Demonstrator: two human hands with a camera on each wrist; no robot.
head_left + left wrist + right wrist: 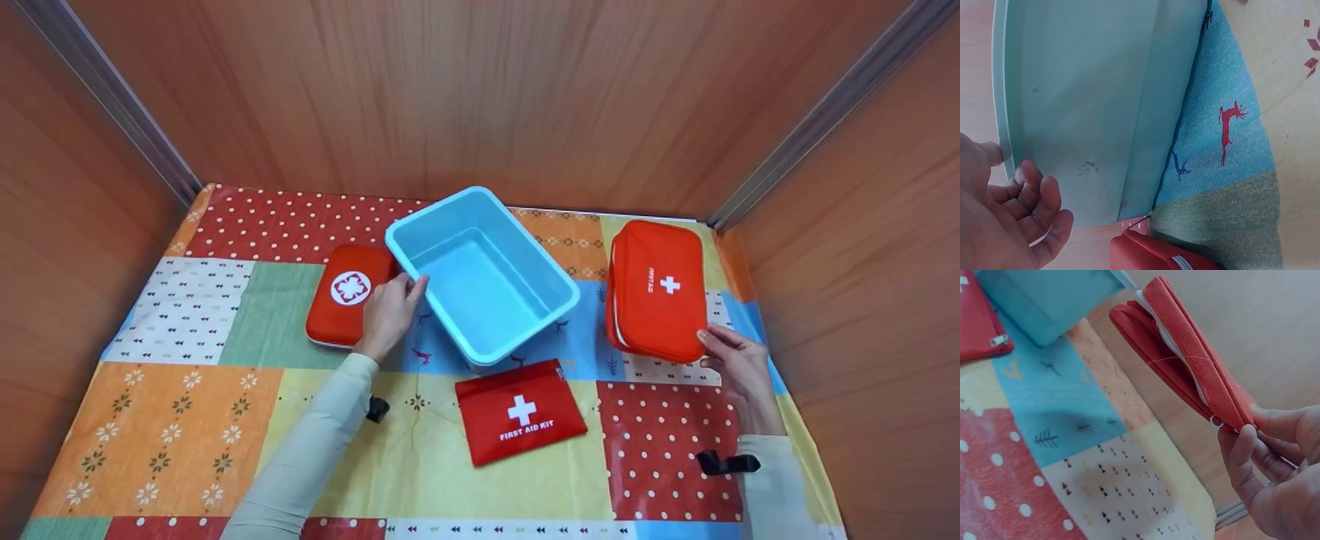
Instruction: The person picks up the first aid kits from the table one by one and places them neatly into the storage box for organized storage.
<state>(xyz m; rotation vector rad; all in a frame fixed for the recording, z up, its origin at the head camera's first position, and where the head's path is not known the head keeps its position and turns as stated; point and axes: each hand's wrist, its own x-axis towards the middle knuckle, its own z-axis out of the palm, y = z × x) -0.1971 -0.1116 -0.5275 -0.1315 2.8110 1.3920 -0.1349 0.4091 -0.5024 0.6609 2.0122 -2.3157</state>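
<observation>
A: What do we have in our left hand (388, 313)?

B: The blue tub (484, 292). We pinch its rim at the left side, thumb on one face and curled fingers on the other.

A: And our right hand (739, 364)?

B: Clamped on the bag (664, 300), thumb against fingers at its near right corner. From the right wrist, we see a gap along the bag's side, with a pale strip and a small ring close to our fingers.

A: Where do the two sit?

B: We have the tub in the middle, turned at an angle, with nothing in it. The bag is to its right, apart from it, its white cross and lettering facing up. We cannot tell for sure whether the bag touches the cloth (169, 420).

A: What else is near us?

B: The red case (337, 311) lies left of the tub, a round white badge on top. Our left hand covers part of its right edge in the head view; we cannot tell if they touch. The pouch (523, 431), marked FIRST AID KIT, lies flat just beside the tub's near corner.

A: And around us?

B: Patchwork cloth below, wood-grain walls (480, 90) behind and at both sides.
</observation>
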